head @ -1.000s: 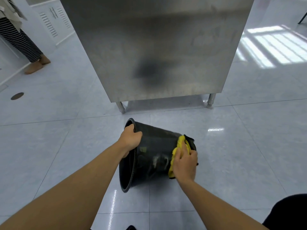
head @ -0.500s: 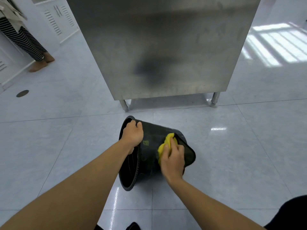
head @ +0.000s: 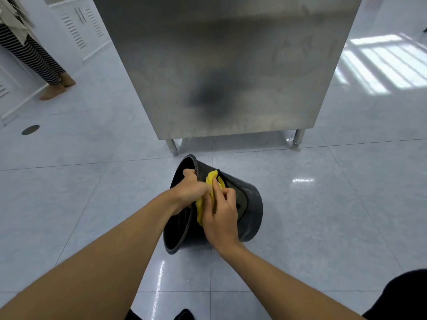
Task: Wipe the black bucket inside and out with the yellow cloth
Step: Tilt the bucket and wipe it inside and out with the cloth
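head view, left hand (head: 193,188) gripping bucket (head: 250,218) rim, yellow cloth (head: 211,181) under right hand (head: 220,214)

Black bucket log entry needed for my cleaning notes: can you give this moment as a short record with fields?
object: black round plastic bucket, lying on its side, open mouth to the left
surface: pale glossy tiled floor
tool: crumpled yellow cloth, pressed on the bucket's outer wall near the rim
left hand: gripping the bucket's rim
right hand: closed on the yellow cloth
behind: brushed stainless steel cabinet on short legs
bystander: person in striped trousers, far left
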The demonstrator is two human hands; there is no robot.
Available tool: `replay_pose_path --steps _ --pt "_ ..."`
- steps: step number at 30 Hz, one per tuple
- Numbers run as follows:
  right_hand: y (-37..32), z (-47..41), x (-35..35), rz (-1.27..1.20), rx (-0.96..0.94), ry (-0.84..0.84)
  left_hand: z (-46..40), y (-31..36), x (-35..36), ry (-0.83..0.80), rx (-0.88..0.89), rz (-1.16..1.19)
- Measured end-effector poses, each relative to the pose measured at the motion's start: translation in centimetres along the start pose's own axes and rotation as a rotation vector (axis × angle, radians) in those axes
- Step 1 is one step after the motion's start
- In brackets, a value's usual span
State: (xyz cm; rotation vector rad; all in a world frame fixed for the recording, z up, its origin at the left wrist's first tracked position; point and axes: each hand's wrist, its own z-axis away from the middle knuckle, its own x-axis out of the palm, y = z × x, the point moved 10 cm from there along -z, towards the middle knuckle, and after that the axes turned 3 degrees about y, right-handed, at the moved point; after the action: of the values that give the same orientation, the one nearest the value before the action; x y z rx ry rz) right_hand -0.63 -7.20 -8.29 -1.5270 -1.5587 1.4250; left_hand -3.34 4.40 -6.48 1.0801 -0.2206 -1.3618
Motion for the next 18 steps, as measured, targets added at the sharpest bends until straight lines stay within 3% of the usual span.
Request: replay_pose_path --steps 5,12,18 --pt "-0.1 -0.4 -0.7 0.013 -0.003 0.032 0.3 1.0 0.2 -0.042 0.138 0.085" --pt "0.2 -1.0 -0.9 0.001 0.022 0.056 0.6 1.9 -0.4 0.093 0.23 0.12" --pt "0.3 -1.3 -0.7 0.013 0.025 0.056 0.4 2.4 0.2 0.107 0.33 -0.075"
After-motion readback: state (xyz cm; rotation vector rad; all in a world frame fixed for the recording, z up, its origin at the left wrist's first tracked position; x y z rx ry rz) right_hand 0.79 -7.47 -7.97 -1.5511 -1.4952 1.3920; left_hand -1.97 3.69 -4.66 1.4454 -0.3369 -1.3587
